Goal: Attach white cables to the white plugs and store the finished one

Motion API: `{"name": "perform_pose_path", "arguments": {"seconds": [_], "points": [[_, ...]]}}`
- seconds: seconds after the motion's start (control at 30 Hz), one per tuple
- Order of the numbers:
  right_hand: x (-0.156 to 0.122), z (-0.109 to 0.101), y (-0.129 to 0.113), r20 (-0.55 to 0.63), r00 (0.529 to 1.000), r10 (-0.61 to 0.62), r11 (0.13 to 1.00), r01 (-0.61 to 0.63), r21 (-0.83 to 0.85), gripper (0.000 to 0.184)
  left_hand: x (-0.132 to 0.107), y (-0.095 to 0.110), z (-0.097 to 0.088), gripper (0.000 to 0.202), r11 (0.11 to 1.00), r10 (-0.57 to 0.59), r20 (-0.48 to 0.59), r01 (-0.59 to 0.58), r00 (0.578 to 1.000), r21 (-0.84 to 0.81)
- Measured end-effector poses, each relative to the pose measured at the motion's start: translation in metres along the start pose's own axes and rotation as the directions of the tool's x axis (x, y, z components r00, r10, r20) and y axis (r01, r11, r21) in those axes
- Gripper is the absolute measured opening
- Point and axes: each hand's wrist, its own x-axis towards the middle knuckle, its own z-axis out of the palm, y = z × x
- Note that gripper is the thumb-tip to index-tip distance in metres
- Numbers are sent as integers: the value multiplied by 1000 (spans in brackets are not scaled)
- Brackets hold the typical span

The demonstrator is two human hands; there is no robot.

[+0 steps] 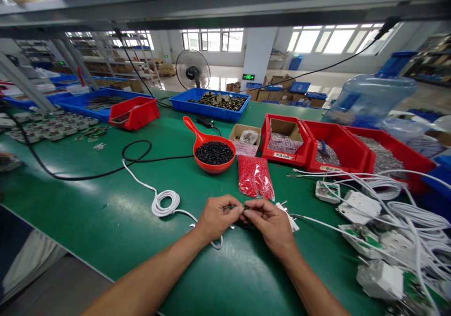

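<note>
My left hand (219, 217) and my right hand (269, 222) meet over the green bench, with thumbs and fingers pinched together. Something small and dark sits at the fingertips, too hidden to name. Just past my right hand a white part with metal prongs (288, 216) lies partly behind the fingers. To the left is a coiled white cable (165, 203), whose loose end runs under my left hand. A red bag of small red pieces (254, 177) lies beyond my hands. Behind it to the left, an orange-red ladle (214, 167) is full of small black pieces (214, 153).
Red bins (334, 149) with small metal parts stand at right. White socket housings (359, 206) and tangled white cables (416, 217) cover the right side. A black cable (81, 177) crosses the left. A blue tray (207, 113) stands behind; a shelf (225, 6) hangs overhead.
</note>
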Motion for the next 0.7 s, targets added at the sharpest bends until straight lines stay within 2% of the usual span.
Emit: {"name": "perform_pose_path", "arguments": {"seconds": [0.1,0.2,0.27,0.43,0.5,0.57,0.6,0.7], "points": [[-1,-1,-7,-5,990,-140,953,133,-274,23,-3,3,-5,22,986,90,51,-96,995,134],[-3,-3,-20,84,952,-296,804,295,-516,12,-6,8,-9,22,969,132,127,-155,983,195],[-4,-5,-27,161,927,-339,747,369,-554,11,-7,9,-8,20,964,136,190,-174,972,200],[-5,-14,-37,325,891,-318,675,453,-582,15,-10,9,-4,23,981,129,263,-162,956,108],[-6,-19,-39,323,882,-342,628,470,-620,15,-10,11,-3,40,990,90,293,-117,952,76],[-6,-25,-42,275,879,-389,595,468,-653,14,-10,14,-3,52,989,44,324,-87,945,119],[-6,-27,-43,247,878,-411,590,463,-662,13,-10,15,-3,49,983,31,329,-88,944,161],[-7,-33,-45,203,872,-446,601,459,-655,11,-8,17,-5,15,958,30,333,-122,943,258]]}}
